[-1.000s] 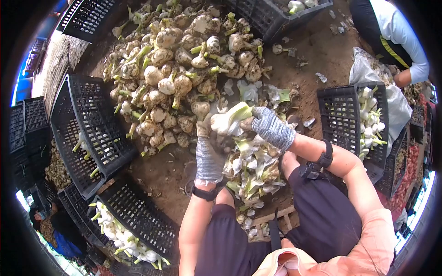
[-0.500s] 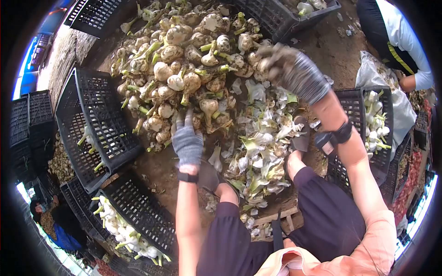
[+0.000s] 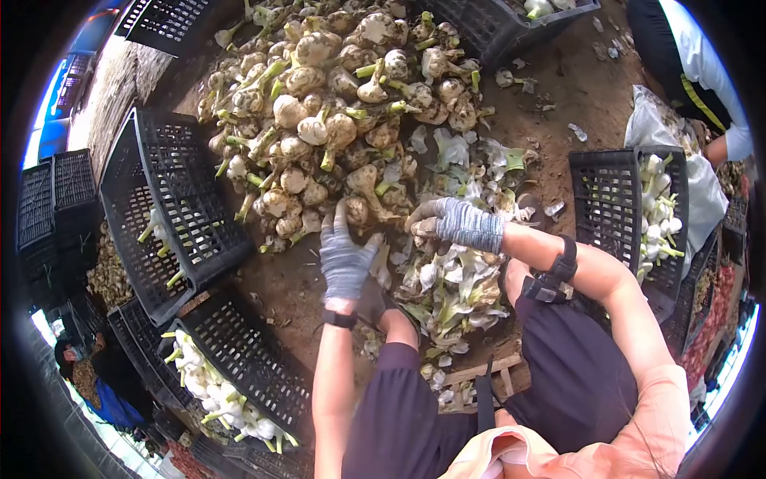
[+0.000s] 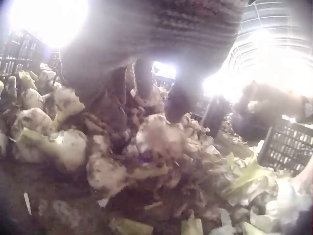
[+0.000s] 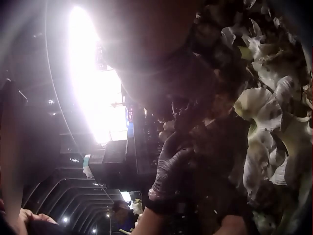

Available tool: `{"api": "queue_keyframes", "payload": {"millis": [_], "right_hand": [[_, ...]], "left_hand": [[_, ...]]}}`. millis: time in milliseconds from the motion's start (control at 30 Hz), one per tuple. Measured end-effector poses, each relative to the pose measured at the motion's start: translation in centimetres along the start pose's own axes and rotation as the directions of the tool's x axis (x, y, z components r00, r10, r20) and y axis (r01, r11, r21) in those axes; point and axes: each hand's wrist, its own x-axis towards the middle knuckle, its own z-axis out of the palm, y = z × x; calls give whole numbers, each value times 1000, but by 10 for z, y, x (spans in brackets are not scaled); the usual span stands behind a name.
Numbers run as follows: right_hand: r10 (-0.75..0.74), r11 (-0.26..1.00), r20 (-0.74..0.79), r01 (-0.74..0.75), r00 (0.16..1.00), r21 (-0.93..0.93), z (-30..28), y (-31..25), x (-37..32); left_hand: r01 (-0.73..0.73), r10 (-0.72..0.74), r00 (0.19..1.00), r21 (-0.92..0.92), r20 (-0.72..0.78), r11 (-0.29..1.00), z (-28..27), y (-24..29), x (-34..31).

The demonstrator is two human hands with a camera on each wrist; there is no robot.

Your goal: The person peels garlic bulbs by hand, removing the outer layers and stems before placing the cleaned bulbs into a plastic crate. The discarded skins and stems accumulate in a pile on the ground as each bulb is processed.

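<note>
My left hand (image 3: pixel 345 259), in a grey knit glove, reaches to the near edge of a pile of soil-stained garlic (image 3: pixel 315 128). Its fingers are spread and fairly straight, the tips right at a dirty garlic bulb (image 3: pixel 357 210). The same hand's fingers hang over a bulb (image 4: pixel 159 134) in the left wrist view. My right hand (image 3: pixel 463 222), gloved alike, has curled fingers that pinch the dry leafy stalk end of that bulb from the right. Below the hands lies a heap of peeled white-green leaves and skins (image 3: pixel 451 291). The right wrist view is dark around the right hand.
Black plastic crates stand around: one at left (image 3: pixel 171 207), one at lower left (image 3: pixel 247 359) beside cleaned white garlic (image 3: pixel 211 383), one at right (image 3: pixel 602 199) with more garlic, one at the top (image 3: pixel 479 32). Another person's arm (image 3: pixel 722 96) is at upper right.
A pale cleaned garlic held between both hands a second ago is gone from them. The right hand swung out over the pile's right side, then came back beside the left hand at a dirty bulb.
</note>
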Motion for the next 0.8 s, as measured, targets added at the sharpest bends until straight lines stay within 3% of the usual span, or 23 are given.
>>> {"api": "queue_keyframes", "payload": {"millis": [100,233,467,500,533,567,600,633,667,733,800], "right_hand": [[5,1000,3,-5,1000,-13,0,3,3],[11,998,4,-11,1000,-57,-2,3,4],[9,1000,42,-9,999,-6,6,-4,1],[-2,1000,49,2,999,0,7,-6,-1],[-13,1000,55,12,998,10,8,-7,-2],[22,999,53,-23,998,29,8,-7,-1],[-14,999,48,13,999,33,8,-8,-1],[-49,998,43,48,998,37,8,-10,-2],[-83,996,39,82,996,38,8,-11,-2],[-179,984,13,179,984,21,12,-11,0],[-298,954,-31,299,954,28,16,-12,-2]], "left_hand": [[207,-206,978,-17,33,978,11,1,18],[110,-92,993,-361,69,926,14,-28,28],[97,-79,993,-244,84,965,3,-6,14],[-80,53,992,-251,-113,965,10,-13,9],[-50,-34,985,-465,-170,884,1,2,2],[72,-218,971,-757,-94,650,-5,12,-4],[164,-357,933,-936,44,312,-9,18,-10],[224,-376,917,-954,136,200,-23,23,-8],[173,-329,914,-963,235,-208,-31,41,-20],[294,-280,864,-870,420,-397,-37,53,-26],[405,-222,837,-839,501,-364,-32,55,-29]]}}
